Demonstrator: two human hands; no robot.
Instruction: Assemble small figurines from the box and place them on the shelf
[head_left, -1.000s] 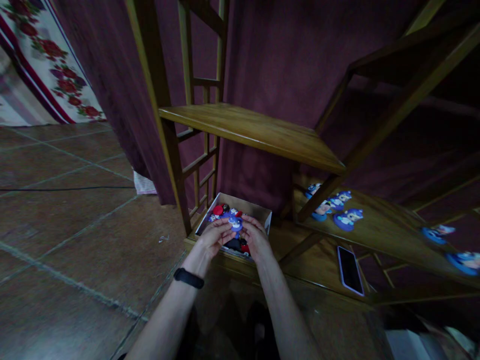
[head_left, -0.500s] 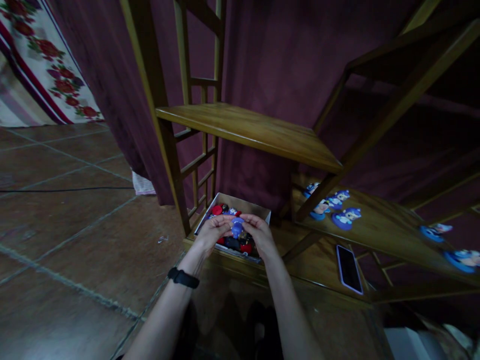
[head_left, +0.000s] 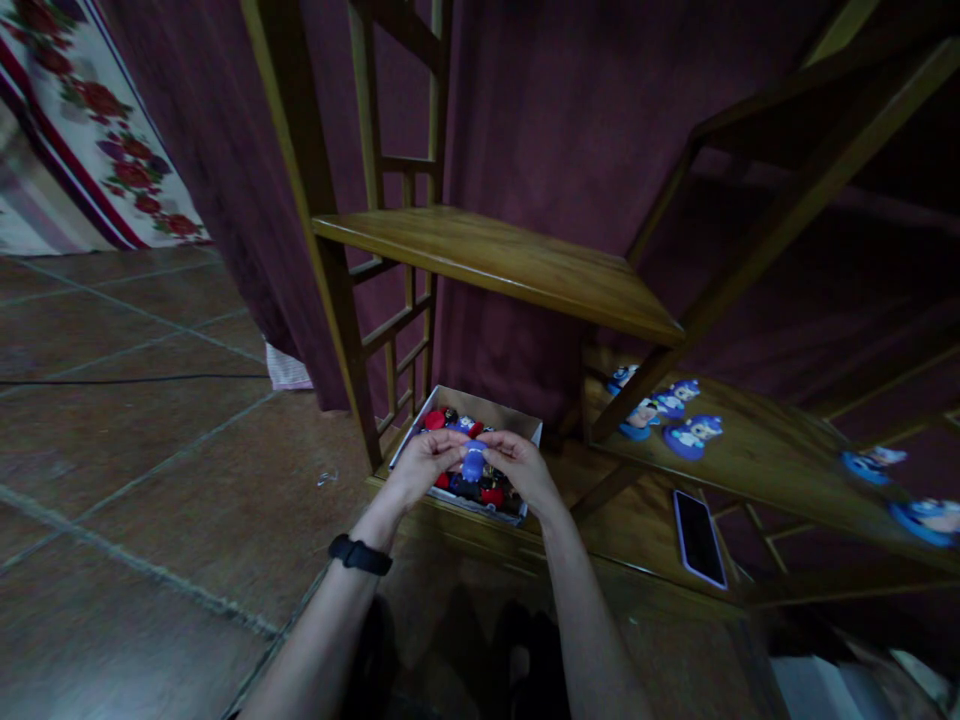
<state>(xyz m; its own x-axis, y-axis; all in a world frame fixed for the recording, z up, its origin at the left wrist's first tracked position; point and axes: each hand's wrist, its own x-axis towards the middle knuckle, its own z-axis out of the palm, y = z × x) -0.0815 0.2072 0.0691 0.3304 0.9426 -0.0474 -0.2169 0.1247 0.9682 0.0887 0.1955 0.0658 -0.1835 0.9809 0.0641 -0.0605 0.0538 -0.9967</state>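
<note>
Between my two hands is a small purple figurine (head_left: 472,464), pinched from both sides by the fingertips. My left hand (head_left: 429,459) grips its left side, and a black band (head_left: 361,554) circles that wrist. On the other side my right hand (head_left: 520,462) has thumb and fingers closed on it. Both hands are above an open cardboard box (head_left: 529,428) packed with red, black and blue figurines (head_left: 492,496). The fingers cover part of the purple figurine, so its finer details are hidden.
A wooden shelf board (head_left: 495,258) juts out above the box. On the right-hand shelf stand several figurines with round blue or purple bases (head_left: 691,436). A phone (head_left: 699,540) lies on the lower board. A dark cable (head_left: 135,379) crosses the tiled floor.
The purple figurine has tipped or turned slightly between my fingers and sits a little lower. My forearms have shifted slightly; the box and shelf figurines stay in place.
</note>
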